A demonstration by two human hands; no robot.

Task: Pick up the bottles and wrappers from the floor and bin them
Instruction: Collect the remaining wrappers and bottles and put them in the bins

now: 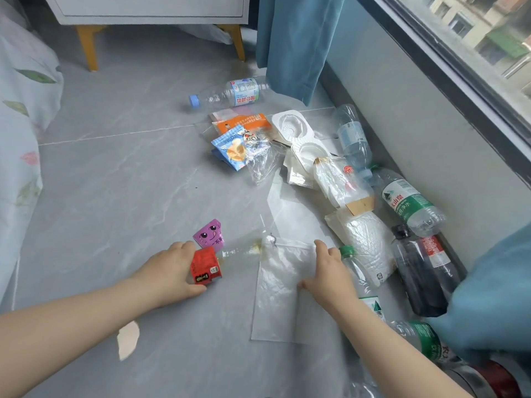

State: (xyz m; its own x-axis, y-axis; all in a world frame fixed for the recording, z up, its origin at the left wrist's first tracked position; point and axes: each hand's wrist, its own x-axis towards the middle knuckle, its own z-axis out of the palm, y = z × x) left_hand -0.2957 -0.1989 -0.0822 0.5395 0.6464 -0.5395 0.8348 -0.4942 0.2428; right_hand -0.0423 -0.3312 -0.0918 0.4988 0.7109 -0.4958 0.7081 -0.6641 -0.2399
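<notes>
Collection underway: our left hand (172,268) curls round the red-labelled bottle (207,267) on the floor (115,182) at seven o'clock; our right hand (327,271) rests loosely flat on the clear plastic bag (275,300) at six. Next, we judge, both need lifting.

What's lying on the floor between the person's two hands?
In the head view, a clear red-labelled bottle, gripped by the left hand, reaches to a clear plastic bag under the right hand.

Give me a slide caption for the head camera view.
Left hand grips a red-labelled bottle while right hand rests on a clear plastic bag on the floor.
</notes>
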